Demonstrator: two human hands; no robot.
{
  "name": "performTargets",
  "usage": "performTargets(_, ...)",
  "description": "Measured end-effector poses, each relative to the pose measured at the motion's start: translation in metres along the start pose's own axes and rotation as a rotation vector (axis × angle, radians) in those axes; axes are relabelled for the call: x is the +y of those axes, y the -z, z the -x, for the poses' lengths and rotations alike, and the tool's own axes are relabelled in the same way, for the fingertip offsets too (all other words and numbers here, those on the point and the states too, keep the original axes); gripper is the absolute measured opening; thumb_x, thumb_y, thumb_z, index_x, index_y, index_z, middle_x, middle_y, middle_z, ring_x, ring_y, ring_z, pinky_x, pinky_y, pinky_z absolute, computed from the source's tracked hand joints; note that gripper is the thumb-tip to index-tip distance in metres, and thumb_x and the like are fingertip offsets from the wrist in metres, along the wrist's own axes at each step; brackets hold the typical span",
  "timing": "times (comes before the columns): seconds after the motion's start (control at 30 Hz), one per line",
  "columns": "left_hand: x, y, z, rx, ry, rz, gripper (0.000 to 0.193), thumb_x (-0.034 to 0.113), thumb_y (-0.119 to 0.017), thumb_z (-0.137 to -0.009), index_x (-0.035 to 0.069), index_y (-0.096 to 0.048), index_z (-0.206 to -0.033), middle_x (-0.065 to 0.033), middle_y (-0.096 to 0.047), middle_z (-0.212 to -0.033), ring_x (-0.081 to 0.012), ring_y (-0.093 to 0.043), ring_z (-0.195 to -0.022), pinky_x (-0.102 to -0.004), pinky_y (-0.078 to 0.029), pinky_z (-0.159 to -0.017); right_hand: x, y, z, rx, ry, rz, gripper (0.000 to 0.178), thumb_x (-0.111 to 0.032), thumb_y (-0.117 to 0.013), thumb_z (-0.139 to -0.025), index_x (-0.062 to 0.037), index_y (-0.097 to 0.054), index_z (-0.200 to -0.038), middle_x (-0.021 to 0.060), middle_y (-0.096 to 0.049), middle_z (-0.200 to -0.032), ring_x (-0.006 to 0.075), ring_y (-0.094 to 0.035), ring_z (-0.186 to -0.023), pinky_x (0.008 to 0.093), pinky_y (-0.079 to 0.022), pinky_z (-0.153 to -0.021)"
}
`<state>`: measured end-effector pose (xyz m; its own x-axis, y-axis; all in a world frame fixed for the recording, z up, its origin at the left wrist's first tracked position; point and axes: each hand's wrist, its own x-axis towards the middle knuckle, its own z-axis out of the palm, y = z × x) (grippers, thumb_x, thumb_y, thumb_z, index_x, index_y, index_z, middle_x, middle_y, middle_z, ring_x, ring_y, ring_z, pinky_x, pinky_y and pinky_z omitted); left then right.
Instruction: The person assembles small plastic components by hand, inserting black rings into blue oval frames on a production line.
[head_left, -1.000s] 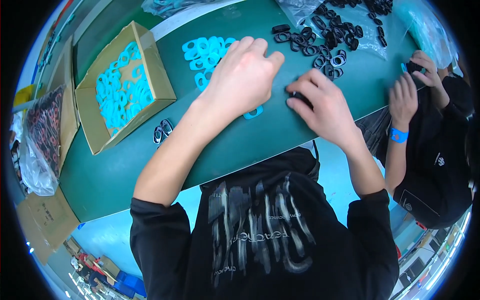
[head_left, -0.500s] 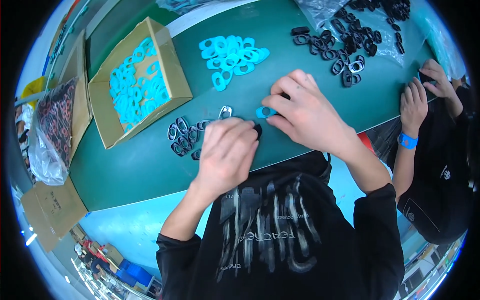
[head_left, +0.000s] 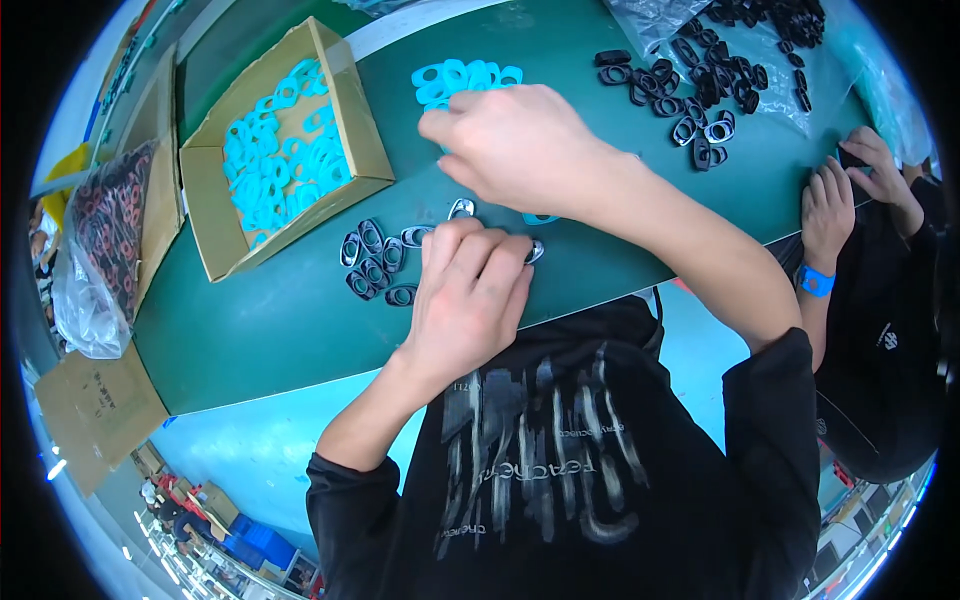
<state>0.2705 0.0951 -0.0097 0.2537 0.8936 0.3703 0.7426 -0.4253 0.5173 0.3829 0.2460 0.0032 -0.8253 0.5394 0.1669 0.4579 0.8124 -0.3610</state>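
Observation:
My left hand (head_left: 470, 285) rests low over the green table, fingers curled round a black oval ring (head_left: 536, 252) with a shiny face; only its right end shows. Left of that hand lies a group of similar black oval rings (head_left: 373, 272), and a shiny one (head_left: 461, 208) is just beyond its knuckles. My right hand (head_left: 520, 140) reaches over the near side of a pile of turquoise oval rings (head_left: 455, 75). A bit of turquoise shows between its thumb and forefinger, which are closed on a ring. Under my right forearm, another turquoise ring (head_left: 540, 218) is partly hidden.
A cardboard box (head_left: 365, 130) with many turquoise rings stands at the left. Farther left is a clear bag (head_left: 95, 290) of reddish and dark pieces. More black rings (head_left: 690, 85) spread at the far right on plastic. A co-worker's hands (head_left: 830, 200) are at the right edge.
My right hand has moved left and away from me to the turquoise pile, leaving a turquoise ring on the table near my left hand. My left hand has barely moved.

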Motion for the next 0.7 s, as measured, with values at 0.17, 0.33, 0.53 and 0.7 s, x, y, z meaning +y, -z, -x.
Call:
performTargets(0.17, -0.001, -0.003, -0.018, 0.083, 0.039, 0.037, 0.045, 0.000, -0.076, -0.075, -0.002, -0.066, -0.119, -0.0120, -0.060, -0.102, -0.0318, -0.054, -0.099, -0.0426, -0.044, -0.083, 0.003, 0.042, 0.063, 0.195, -0.079, -0.274, 0.028, -0.018, -0.079, -0.084, -0.0046, -0.065, -0.105, 0.0092, -0.064, -0.071, 0.0267, -0.066, -0.065, 0.0381, -0.051, -0.057)
performTargets(0.33, -0.007, -0.012, -0.034, 0.012, -0.030, 0.006, 0.034, 0.000, -0.076, -0.075, -0.002, -0.071, -0.109, -0.0119, -0.060, -0.101, -0.0314, -0.054, -0.100, -0.0419, -0.045, -0.082, -0.011, 0.032, 0.125, 0.049, -0.390, -0.272, 0.035, -0.016, -0.082, -0.081, -0.0041, -0.066, -0.110, 0.0072, -0.059, -0.067, 0.0237, -0.061, -0.060, 0.0363, -0.046, -0.054)
performTargets(0.53, -0.011, -0.002, -0.041, -0.083, -0.038, -0.041, 0.029, 0.000, -0.075, -0.078, -0.002, -0.072, -0.107, -0.0105, -0.061, -0.098, -0.0289, -0.055, -0.098, -0.0405, -0.045, -0.082, -0.001, 0.033, 0.141, 0.043, -0.308, -0.316, 0.036, -0.012, -0.080, -0.082, -0.0050, -0.066, -0.114, 0.0072, -0.059, -0.071, 0.0252, -0.060, -0.060, 0.0365, -0.047, -0.056)
performTargets(0.7, -0.012, 0.002, -0.044, -0.113, -0.066, -0.042, 0.028, 0.000, -0.075, -0.077, -0.002, -0.072, -0.104, -0.0108, -0.061, -0.097, -0.0293, -0.055, -0.097, -0.0396, -0.045, -0.082, -0.001, 0.030, 0.139, 0.073, -0.291, -0.288, 0.029, -0.012, -0.080, -0.082, -0.0053, -0.066, -0.106, 0.0067, -0.058, -0.070, 0.0259, -0.060, -0.062, 0.0376, -0.046, -0.057)
